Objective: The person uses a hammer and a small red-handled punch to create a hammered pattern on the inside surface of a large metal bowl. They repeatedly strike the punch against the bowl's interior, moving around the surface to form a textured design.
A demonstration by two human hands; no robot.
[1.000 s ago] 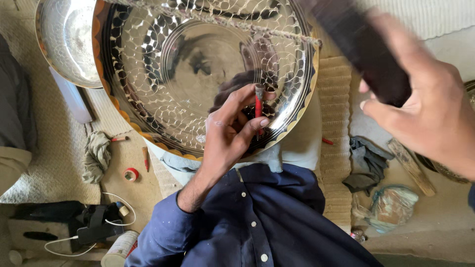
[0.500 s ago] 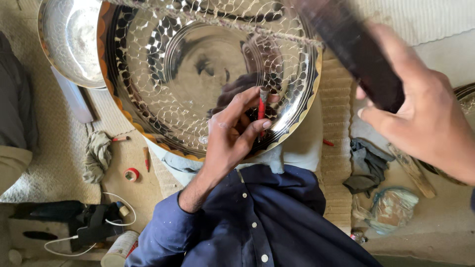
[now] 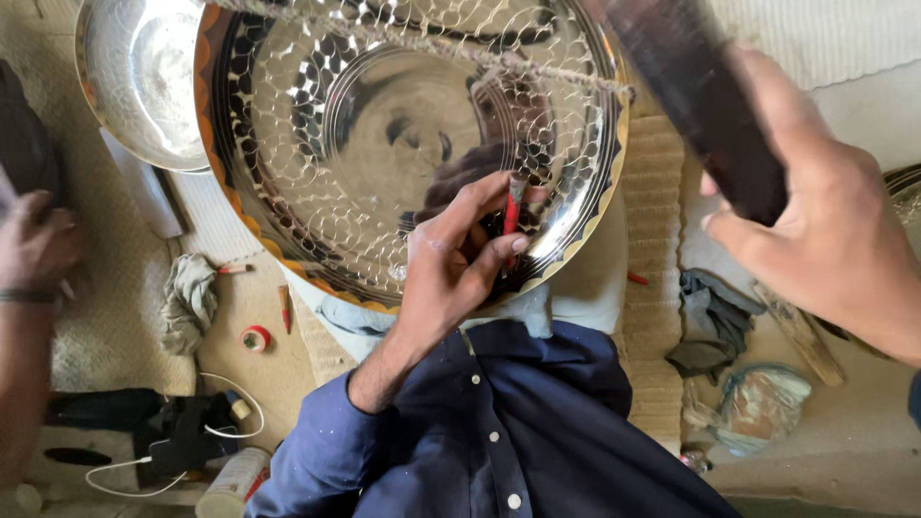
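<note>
Red punch [image 3: 511, 213] pinched upright by left hand [image 3: 451, 273] against patterned tray [image 3: 317, 144]; dark mallet [image 3: 705, 115] gripped raised by right hand [image 3: 825, 240].

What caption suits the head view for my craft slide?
Left hand steadies a red-handled punch on a large patterned, shiny metal tray; right hand raises a dark wooden mallet.

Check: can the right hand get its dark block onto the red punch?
Probably yes. The right hand holds the dark block raised; the red punch sticks out above the left hand gripping it on the tray, nothing between.
</note>
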